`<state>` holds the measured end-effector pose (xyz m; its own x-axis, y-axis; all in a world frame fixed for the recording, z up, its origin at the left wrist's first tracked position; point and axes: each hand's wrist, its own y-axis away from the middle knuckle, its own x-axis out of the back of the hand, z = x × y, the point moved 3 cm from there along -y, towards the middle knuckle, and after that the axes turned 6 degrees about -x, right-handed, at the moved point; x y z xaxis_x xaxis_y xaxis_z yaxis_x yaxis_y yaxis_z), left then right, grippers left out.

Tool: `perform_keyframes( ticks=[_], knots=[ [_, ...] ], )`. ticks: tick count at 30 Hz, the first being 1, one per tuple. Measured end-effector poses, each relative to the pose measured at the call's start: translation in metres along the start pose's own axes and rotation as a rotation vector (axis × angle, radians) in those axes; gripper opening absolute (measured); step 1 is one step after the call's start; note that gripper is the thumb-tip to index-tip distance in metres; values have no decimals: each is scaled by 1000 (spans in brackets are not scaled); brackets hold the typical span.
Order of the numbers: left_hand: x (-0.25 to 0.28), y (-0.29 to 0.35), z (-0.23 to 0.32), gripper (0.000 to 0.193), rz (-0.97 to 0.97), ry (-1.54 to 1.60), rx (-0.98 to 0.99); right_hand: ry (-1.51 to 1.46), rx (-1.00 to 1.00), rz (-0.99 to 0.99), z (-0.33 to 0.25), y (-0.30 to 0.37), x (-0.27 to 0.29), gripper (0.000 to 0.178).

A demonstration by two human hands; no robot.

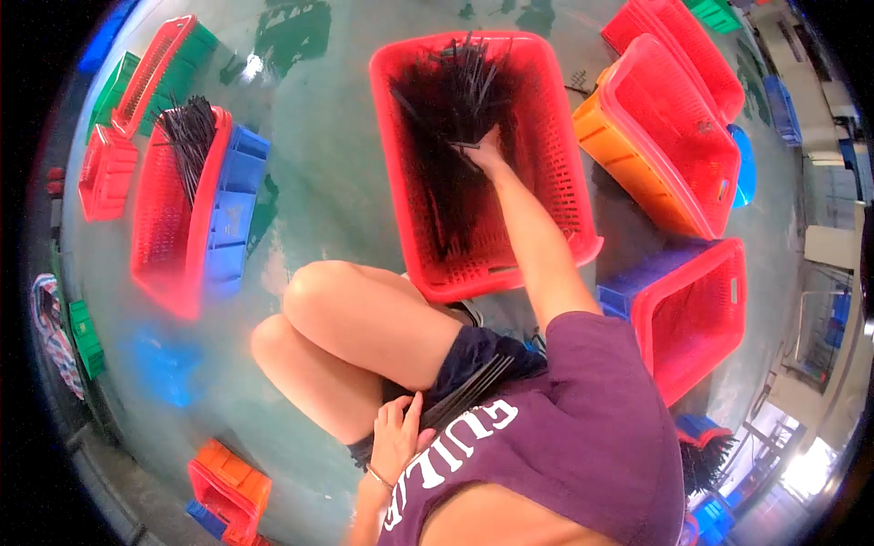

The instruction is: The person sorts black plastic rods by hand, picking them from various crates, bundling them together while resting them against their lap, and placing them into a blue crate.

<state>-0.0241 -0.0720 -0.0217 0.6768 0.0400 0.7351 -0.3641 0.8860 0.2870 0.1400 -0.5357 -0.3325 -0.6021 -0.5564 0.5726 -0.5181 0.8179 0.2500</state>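
Note:
In the large red basket (398,182) in front of me, a dense pile of thin black strips (460,86) leans toward the far end. My right hand (487,153) reaches into it, its fingers closed around some of the strips and partly hidden by them. On my lap lies a small bundle of long thin black strips (478,382). My left hand (398,437) is at the near end of this bundle, fingers bent over it; the exact grip is partly hidden.
At left, a red basket (168,241) holding more black strips rests against a blue crate (235,214). Red and orange baskets (628,159) stand to the right, with another red basket (696,309) nearer me. An orange crate (232,473) sits at lower left. The green floor shows between them.

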Motion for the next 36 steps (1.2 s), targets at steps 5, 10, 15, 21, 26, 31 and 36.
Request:
perform_keyframes(
  ticks=[5, 10, 15, 21, 26, 31, 36],
  knots=[
    [5, -5, -6, 65, -115, 83, 48, 55, 7, 234, -16, 1, 9, 109],
    [23, -12, -6, 64, -114, 211, 41, -92, -166, 63, -42, 29, 17, 90],
    [33, -17, -3, 60, -96, 298, 77, 150, -267, 68, -64, 40, 8, 93],
    [34, -19, 0, 59, -119, 250, 63, -81, -198, 209, -62, 11, -6, 104],
    [31, -12, 2, 63, -124, 213, 43, 117, -172, 361, -55, 11, 7, 89],
    [27, -4, 1, 67, -73, 182, 55, 1, -264, 233, -66, 32, 31, 48],
    [37, -1, 7, 69, 77, 81, 58, -229, -36, 357, -96, 49, 53, 45]
  ],
)
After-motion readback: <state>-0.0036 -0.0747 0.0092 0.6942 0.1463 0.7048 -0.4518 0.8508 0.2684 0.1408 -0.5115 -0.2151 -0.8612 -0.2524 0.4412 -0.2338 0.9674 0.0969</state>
